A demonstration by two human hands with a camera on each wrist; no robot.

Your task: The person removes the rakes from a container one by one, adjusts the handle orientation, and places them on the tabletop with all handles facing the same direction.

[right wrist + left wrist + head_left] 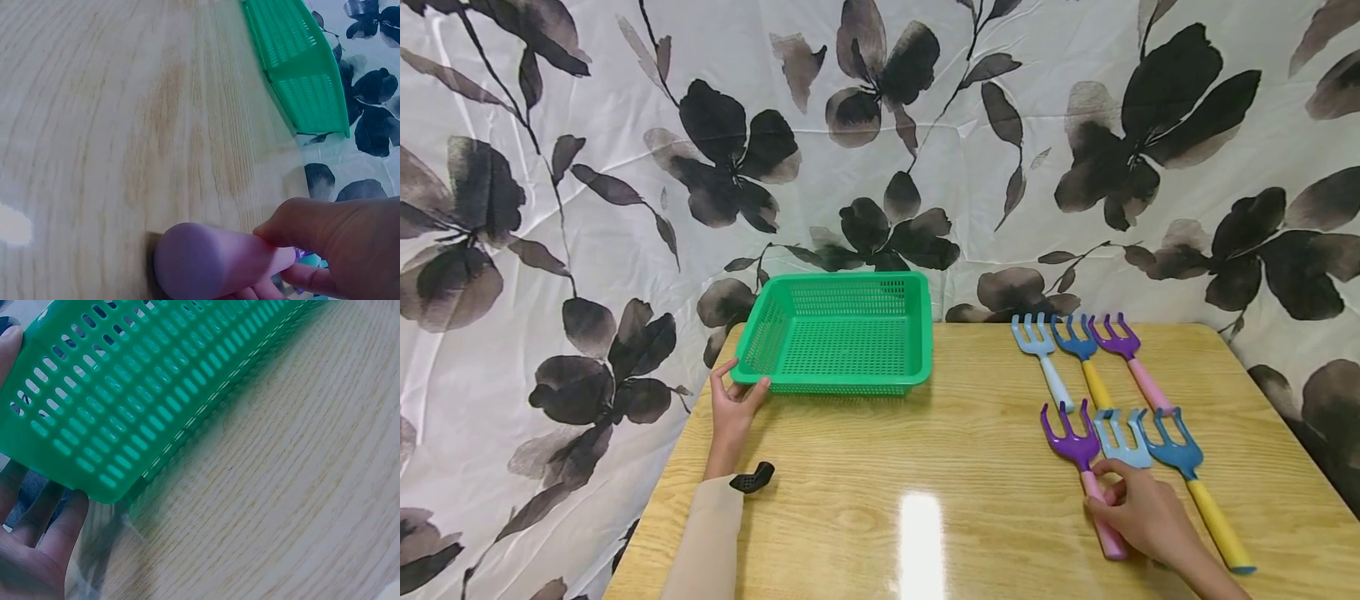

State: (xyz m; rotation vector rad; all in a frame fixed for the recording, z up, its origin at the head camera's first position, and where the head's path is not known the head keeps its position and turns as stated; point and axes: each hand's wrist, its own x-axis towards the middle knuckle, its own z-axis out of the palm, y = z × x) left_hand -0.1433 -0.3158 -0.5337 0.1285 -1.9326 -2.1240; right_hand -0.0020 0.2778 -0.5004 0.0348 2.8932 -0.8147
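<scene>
At the left front corner of a green plastic basket (842, 350), my left hand (733, 417) grips the rim, its thumb and fingers on either side of the corner in the left wrist view. The basket shows nothing inside. On the right, my right hand (1146, 512) pinches the pink handle of a purple hand fork (1078, 450), thumb on one side and fingers on the other. Beside it lie a light blue hand fork (1123, 437), its handle hidden by my hand, and a blue hand fork with a yellow handle (1217, 517).
Farther back lie a light blue hand fork (1048, 367), a blue one with a yellow handle (1093, 379) and a purple one with a pink handle (1138, 367). The wooden table (850, 483) meets a floral cloth (1000, 208) behind.
</scene>
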